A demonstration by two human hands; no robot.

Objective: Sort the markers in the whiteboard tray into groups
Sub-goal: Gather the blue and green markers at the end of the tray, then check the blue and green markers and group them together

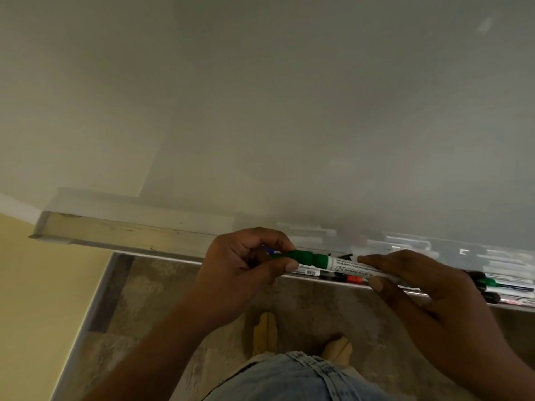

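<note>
The person stands close against the whiteboard, both hands raised just above the whiteboard tray near its middle. Between the hands is a green marker with a white barrel, held level and roughly along the line of the tray, just over its front lip. The left hand has its fingers curled round the green cap end, thumb pressed against the cap. The right hand pinches the white barrel, fingers laid along the top and thumb underneath.

A small blue tip shows by the left hand's fingers; what it belongs to I cannot tell. In the tray directly below the held marker lie a marker with a barcode label and a red-capped marker. Further along the tray's right stretch sits a cluster of markers, black and green caps among them. The tray's left stretch shows bare, scuffed metal. Below the tray are the person's denim shorts and tan footwear on the floor.
</note>
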